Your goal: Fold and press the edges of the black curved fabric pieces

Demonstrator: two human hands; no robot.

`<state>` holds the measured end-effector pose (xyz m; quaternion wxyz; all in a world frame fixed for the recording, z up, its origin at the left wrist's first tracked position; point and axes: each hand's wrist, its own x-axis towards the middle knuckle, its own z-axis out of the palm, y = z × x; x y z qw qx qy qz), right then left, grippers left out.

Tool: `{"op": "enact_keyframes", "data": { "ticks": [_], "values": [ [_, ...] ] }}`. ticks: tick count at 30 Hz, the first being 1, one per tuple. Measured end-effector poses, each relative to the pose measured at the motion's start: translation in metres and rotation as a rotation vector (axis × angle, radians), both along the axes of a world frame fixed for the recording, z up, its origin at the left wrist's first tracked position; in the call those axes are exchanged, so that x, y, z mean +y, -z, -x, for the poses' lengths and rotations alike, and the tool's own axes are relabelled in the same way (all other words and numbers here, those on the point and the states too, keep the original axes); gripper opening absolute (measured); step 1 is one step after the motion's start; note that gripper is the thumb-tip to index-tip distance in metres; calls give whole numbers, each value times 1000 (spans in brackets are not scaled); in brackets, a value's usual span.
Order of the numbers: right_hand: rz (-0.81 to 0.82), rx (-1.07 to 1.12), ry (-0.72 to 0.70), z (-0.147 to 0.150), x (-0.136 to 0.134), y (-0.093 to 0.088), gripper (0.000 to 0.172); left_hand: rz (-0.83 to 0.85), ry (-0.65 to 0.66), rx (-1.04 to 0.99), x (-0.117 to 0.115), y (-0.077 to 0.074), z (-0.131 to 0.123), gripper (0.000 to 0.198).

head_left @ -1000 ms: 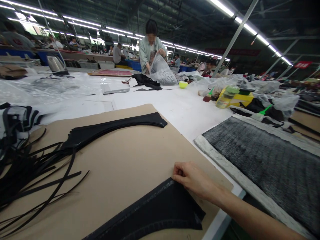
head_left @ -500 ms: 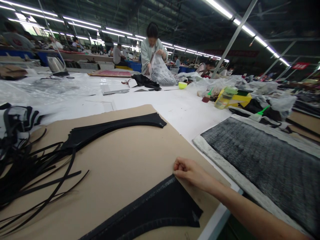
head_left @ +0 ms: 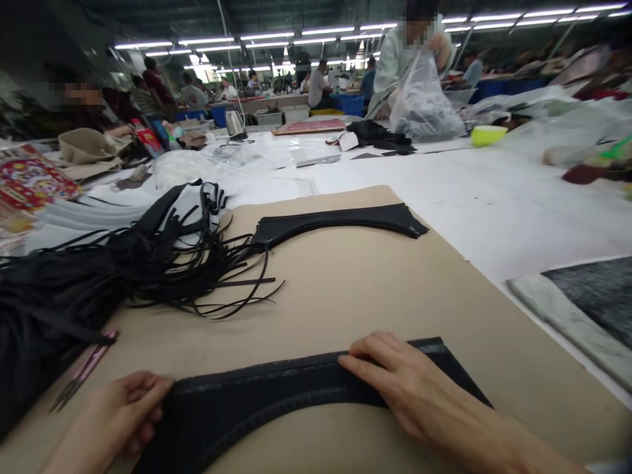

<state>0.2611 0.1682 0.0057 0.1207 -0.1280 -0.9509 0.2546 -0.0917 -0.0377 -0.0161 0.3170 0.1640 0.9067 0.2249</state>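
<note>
A black curved fabric piece (head_left: pixel 257 401) lies along the front of the tan board, with a narrow band and whitish marks along its upper edge. My left hand (head_left: pixel 116 415) pinches its upper left end between thumb and fingers. On the right half of the same piece lies my right hand (head_left: pixel 395 372), its fingers pressed together on the upper edge; what is under the fingertips is hidden. Farther back on the board rests a stack of similar black pieces (head_left: pixel 340 220). A bundle of thin black strips (head_left: pixel 197 270) spreads to the left of that stack.
Pink-handled thread snips (head_left: pixel 86 372) lie on the tan board (head_left: pixel 365 289), left of my left hand. A dark textured pad (head_left: pixel 602 296) is at the right. Across the white table, a co-worker (head_left: pixel 390 72) handles a clear plastic bag (head_left: pixel 427 105) near a yellow-green bowl (head_left: pixel 486 136).
The view has swung left. My right hand has moved from the piece's upper right corner inward along its upper edge. My left hand has come into view at the left end.
</note>
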Motion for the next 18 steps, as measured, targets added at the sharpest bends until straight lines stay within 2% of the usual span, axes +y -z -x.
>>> {"op": "enact_keyframes", "data": {
  "ticks": [4, 9, 12, 15, 18],
  "values": [
    [-63, -44, -62, 15, -7, 9, 49, -71, 2, -57, 9, -7, -5, 62],
    [-74, 0, 21, 27, -3, 13, 22, -110, -25, -19, 10, -8, -12, 53],
    [-83, 3, 46, 35, -1, 13, 14, -114, -19, 20, 7, -5, -11, 50],
    [-160, 23, -5, 43, -5, 13, 20, -119, 30, 14, 6, -4, -10, 46],
    [-230, 94, -86, 50, -14, 15, 33, -129, 55, 35, 5, -4, -8, 41]
  ]
}}
